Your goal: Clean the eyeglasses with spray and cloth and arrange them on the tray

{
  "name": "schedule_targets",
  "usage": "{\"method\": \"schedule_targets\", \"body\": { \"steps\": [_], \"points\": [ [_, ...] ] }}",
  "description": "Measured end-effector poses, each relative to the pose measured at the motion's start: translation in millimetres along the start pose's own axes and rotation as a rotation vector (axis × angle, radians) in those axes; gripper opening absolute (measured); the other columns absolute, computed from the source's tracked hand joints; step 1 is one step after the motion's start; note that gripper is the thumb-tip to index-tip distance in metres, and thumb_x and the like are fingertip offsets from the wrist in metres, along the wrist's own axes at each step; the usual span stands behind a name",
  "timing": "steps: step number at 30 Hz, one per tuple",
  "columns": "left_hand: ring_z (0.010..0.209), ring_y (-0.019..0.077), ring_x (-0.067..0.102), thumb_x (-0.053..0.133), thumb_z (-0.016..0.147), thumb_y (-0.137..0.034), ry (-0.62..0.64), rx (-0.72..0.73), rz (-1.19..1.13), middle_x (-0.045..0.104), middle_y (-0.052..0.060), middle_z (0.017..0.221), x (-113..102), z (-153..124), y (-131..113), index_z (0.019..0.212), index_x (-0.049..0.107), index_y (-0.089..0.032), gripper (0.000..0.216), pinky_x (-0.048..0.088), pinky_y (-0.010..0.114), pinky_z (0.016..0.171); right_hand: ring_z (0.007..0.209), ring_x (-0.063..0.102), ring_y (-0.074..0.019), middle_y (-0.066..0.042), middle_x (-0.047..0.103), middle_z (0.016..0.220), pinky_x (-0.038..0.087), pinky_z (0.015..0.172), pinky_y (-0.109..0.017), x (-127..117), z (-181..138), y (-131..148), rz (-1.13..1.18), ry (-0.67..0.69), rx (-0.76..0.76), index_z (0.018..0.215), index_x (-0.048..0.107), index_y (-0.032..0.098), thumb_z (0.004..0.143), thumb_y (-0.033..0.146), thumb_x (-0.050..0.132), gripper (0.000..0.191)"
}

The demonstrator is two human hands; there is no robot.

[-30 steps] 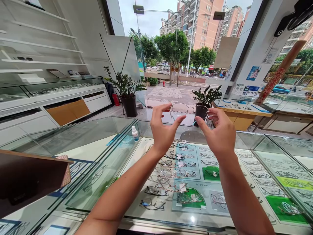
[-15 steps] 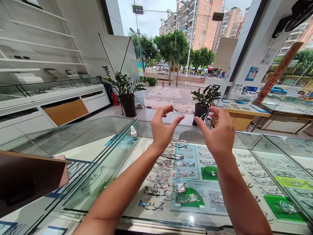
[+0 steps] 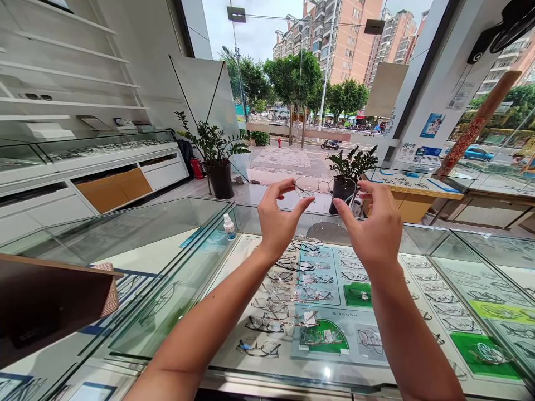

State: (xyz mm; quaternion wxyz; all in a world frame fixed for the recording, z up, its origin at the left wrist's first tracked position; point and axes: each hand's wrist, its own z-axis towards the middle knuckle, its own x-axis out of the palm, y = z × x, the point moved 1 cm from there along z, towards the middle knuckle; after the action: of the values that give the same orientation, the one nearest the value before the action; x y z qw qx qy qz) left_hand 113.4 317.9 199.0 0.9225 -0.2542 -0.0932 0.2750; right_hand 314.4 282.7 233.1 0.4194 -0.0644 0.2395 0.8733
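Observation:
A pair of eyeglasses point(image 3: 324, 186) with thin rims and clear lenses is held up in front of me, above the far edge of the glass display case point(image 3: 246, 210). My left hand point(image 3: 276, 214) grips its left side between thumb and fingers. On the opposite side my right hand point(image 3: 373, 218) holds the right end of the frame in the same way. Both arms stretch forward over the case. Below them, several rows of eyeglasses point(image 3: 264, 323) lie on the case floor, partly covered by my forearms and wrists.
A small white bottle point(image 3: 229, 227) stands on the glass to the left. A dark brown box-like object point(image 3: 50, 301) juts in at the lower left. Potted plants point(image 3: 219, 178) stand beyond the case, near the glass doors. More display counters point(image 3: 418, 184) line both sides.
Both hands keep the eyeglasses at nearly the same place and height. A motorbike has come into view on the street outside.

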Motion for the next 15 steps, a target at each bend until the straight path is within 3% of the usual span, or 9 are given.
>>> {"method": "schedule_targets", "body": {
  "steps": [9, 15],
  "points": [
    [0.101, 0.0221, 0.070, 0.094, 0.082, -0.046, -0.121, 0.211, 0.164, 0.075, 0.006, 0.108, -5, -1, -14, 0.120, 0.070, -0.023, 0.051, 0.054, 0.039, 0.085, 0.113, 0.075, -0.0356, -0.016, 0.078, 0.132, 0.059, 0.097, -0.055, 4, 0, -3, 0.091, 0.122, 0.137, 0.137, 0.071, 0.020, 0.095, 0.057, 0.073, 0.057],
    [0.103, 0.0230, 0.069, 0.093, 0.082, -0.046, -0.143, 0.276, 0.209, 0.074, 0.007, 0.109, -8, -2, -17, 0.123, 0.069, -0.022, 0.053, 0.054, 0.040, 0.086, 0.115, 0.074, -0.0367, -0.016, 0.078, 0.133, 0.058, 0.098, -0.058, 5, 1, -2, 0.132, 0.180, 0.201, 0.139, 0.072, 0.019, 0.093, 0.059, 0.073, 0.061]
  ]
}}
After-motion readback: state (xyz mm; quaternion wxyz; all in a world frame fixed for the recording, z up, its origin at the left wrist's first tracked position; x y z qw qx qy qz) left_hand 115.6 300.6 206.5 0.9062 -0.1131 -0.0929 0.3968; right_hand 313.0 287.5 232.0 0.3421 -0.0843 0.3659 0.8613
